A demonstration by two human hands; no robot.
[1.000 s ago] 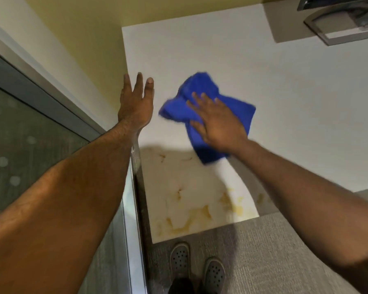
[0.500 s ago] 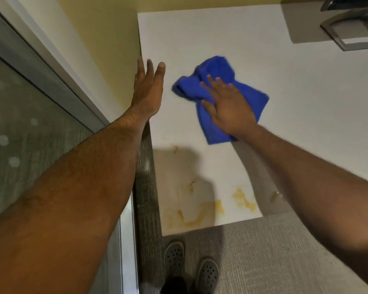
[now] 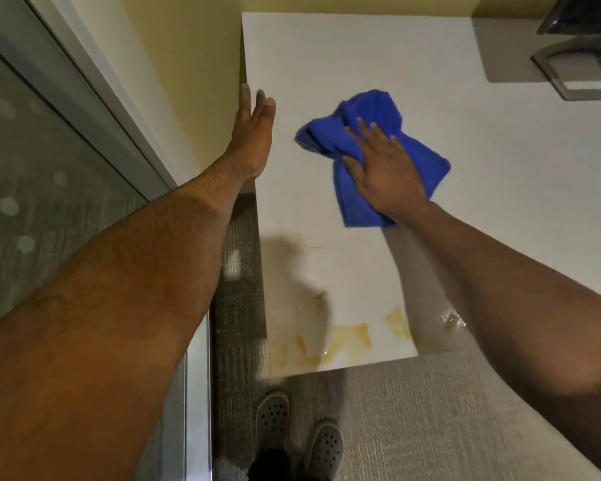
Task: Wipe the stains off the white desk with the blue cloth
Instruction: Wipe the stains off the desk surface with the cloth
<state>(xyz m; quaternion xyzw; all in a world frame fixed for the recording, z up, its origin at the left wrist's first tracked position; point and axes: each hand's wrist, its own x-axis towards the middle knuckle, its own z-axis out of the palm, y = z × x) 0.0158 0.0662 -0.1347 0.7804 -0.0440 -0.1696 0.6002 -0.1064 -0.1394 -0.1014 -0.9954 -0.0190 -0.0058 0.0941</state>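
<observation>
The blue cloth (image 3: 372,157) sits bunched up on the white desk (image 3: 500,189), a bit left of the middle, and the right hand (image 3: 384,171) is pressed flat on top of it with fingers spread, not gripping, just pushing down. The left hand (image 3: 254,133) is flat and open too, fingers straight and together, laid along the desk's left edge right where it meets the yellow wall (image 3: 188,74). Yellowish stains (image 3: 347,336) are smeared near the desk's near edge, well apart from the cloth, plus a wet shiny patch under the right forearm. Loads of bare desk to the right and far side of the cloth; only a monitor stand (image 3: 576,69) sits at the far right corner. 2 grey clogs (image 3: 299,432) show on the carpet below. No writing or labels I can read anywhere.
</observation>
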